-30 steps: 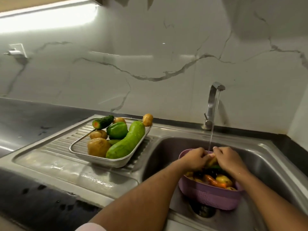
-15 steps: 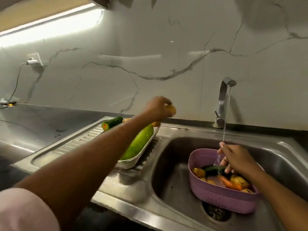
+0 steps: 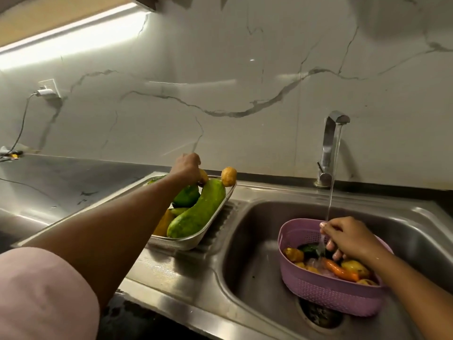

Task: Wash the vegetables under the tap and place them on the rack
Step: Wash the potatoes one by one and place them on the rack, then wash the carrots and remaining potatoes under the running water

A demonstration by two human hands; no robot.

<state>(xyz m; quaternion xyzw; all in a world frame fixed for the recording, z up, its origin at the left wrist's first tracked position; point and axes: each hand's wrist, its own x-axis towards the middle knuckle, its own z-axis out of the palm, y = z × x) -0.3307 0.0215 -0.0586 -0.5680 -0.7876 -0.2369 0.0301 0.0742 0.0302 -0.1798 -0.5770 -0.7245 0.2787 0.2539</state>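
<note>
Steel sink [image 3: 245, 241], left hand [image 3: 186, 168] gripping potato [image 3: 203, 176] over rack [image 3: 196, 241] — right hand [image 3: 348, 238] loosely curled.

A second ago both hands were in the purple basket [image 3: 328, 293] under the water. Now the left hand [image 3: 186, 168] has reached far over to the metal rack [image 3: 193, 241], lowering a small potato [image 3: 203, 176] beside the long green cucumber [image 3: 198, 209].

A bright strip light [image 3: 73, 38] glares upper left, the wide-angle edges bend, and the picture is slightly soft.
</note>
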